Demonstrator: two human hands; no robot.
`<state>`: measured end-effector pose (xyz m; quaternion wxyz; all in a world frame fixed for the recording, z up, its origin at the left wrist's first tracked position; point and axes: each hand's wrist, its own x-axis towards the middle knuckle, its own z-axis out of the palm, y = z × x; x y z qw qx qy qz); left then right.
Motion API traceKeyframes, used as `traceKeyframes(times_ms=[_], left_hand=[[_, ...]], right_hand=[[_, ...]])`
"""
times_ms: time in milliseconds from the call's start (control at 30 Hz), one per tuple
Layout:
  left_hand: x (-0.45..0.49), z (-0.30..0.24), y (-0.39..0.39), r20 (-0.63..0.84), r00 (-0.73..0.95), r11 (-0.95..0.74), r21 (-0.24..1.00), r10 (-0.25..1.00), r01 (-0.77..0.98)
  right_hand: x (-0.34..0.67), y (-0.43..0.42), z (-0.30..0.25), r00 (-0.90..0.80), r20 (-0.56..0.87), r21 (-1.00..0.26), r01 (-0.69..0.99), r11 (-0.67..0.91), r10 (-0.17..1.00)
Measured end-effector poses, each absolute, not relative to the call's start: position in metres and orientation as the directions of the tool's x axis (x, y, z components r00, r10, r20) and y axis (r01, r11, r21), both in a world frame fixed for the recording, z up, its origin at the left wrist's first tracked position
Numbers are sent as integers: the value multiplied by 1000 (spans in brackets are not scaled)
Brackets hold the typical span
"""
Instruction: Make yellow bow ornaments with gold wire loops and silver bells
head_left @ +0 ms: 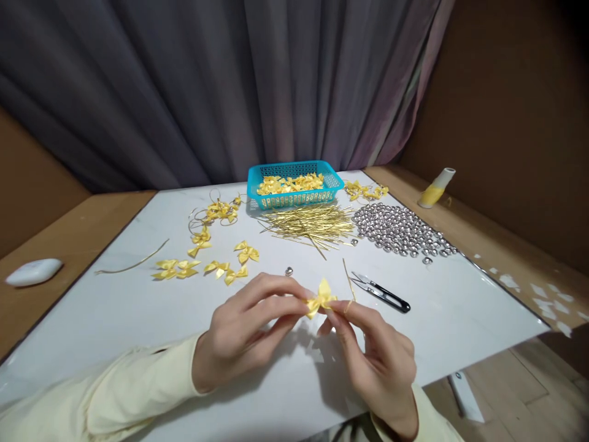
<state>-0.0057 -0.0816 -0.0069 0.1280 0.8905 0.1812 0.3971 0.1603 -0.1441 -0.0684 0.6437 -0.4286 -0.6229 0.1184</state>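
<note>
Between my two hands, above the white tabletop, is a yellow ribbon bow. My left hand pinches its left side, fingers pressed together. On the other side, my right hand grips the bow's right edge between thumb and forefinger. A thin gold cord rises beside the right forefinger; whether it is attached to the bow I cannot tell. Thread snips with black handles lie just beyond my right hand. One silver bead rests past my left fingers, close to several loose yellow bows.
A blue basket of yellow bows stands at the back, with a pile of gold cords before it. Silver beads spread at right. Tied bows lie left. A thread spool and a white object flank the sheet.
</note>
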Motion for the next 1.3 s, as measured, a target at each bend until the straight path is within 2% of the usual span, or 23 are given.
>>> traceKeyframes(times_ms=[133,333,433,633,900,1167,1300], left_hand=[[-9,-8,-79,683,640,-936,250,351,247],[-15,-4,-75,714,667,-957,15,214,291],[-17,-4,-76,696,699,-958,-57,163,281],[-15,-13,-84,764,607,-942,4,219,336],[-11,-10,-97,721,616,-903,30,317,429],[-11,-11,-108,731,592,-885,35,339,463],[-15,-12,-111,711,578,-872,101,400,479]], right_hand=[[160,-146,-69,176,747,-644,430,633,641],[159,-146,-69,160,807,-577,420,700,569],[160,-145,-71,140,835,-538,414,735,532],[163,-145,-73,80,850,-496,457,738,521],[162,-145,-81,33,878,-435,471,767,478],[168,-146,-81,-10,881,-407,494,769,473],[167,-148,-79,6,879,-425,468,775,478]])
